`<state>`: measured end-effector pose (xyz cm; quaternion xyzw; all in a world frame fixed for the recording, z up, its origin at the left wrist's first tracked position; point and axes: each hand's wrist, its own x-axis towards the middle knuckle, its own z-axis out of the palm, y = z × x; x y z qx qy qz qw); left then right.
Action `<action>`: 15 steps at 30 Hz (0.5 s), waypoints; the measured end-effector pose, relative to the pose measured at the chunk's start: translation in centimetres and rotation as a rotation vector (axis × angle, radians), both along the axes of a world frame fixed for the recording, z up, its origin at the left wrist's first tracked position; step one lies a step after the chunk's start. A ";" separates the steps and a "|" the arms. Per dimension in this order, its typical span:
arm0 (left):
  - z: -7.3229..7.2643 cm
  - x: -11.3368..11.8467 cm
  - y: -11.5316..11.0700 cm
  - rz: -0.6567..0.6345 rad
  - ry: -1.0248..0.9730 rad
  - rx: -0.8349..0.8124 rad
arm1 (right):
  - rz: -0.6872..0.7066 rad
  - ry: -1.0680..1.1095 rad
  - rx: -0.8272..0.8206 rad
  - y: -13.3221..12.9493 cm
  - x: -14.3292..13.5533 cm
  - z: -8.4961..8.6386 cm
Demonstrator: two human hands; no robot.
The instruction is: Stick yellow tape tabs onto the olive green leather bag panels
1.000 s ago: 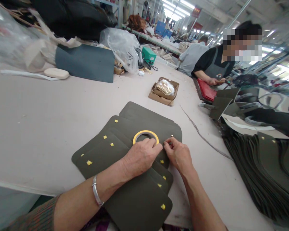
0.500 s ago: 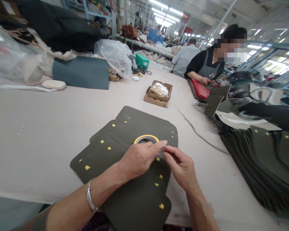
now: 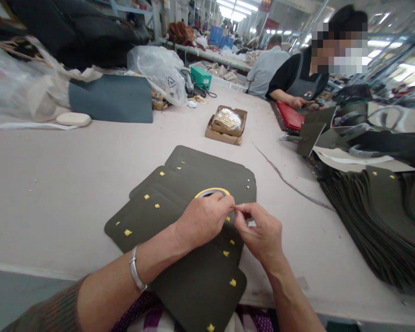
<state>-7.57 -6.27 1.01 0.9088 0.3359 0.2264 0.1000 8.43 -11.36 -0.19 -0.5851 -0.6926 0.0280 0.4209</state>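
Tape roll [image 3: 212, 189], just one, two hands [image 3: 205, 219] [image 3: 261, 233]

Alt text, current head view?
Left hand and right hand, fingertips close together, by a yellow tape roll over overlapping dark olive panels dotted with yellow bits. A cardboard box of gold-coloured pieces sits on the pale table beyond; a co-worker is upper right.

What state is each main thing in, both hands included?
Yellow-edged round tape roll: partly hidden
Bare left hand: fingers curled in front of the roll, grip unclear
Bare right hand: thumb and index finger pinched, contents unclear
Flat dark-olive panels: overlapping, dotted with yellow bits
Small brown cardboard box: open, holding gold-coloured pieces
Translucent plastic bag: crumpled
Dark-olive pieces at right: stacked, fanned out
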 end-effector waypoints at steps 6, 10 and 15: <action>1.6 0.8 -0.8 -0.060 -0.046 0.226 | -0.178 0.762 -0.318 1.5 2.0 0.2; 0.7 0.6 0.0 -0.018 0.034 0.221 | -0.186 0.543 -0.379 1.0 4.2 -1.0; -1.9 0.6 1.9 -0.032 0.217 0.166 | -0.157 0.048 -0.321 0.3 4.4 -2.6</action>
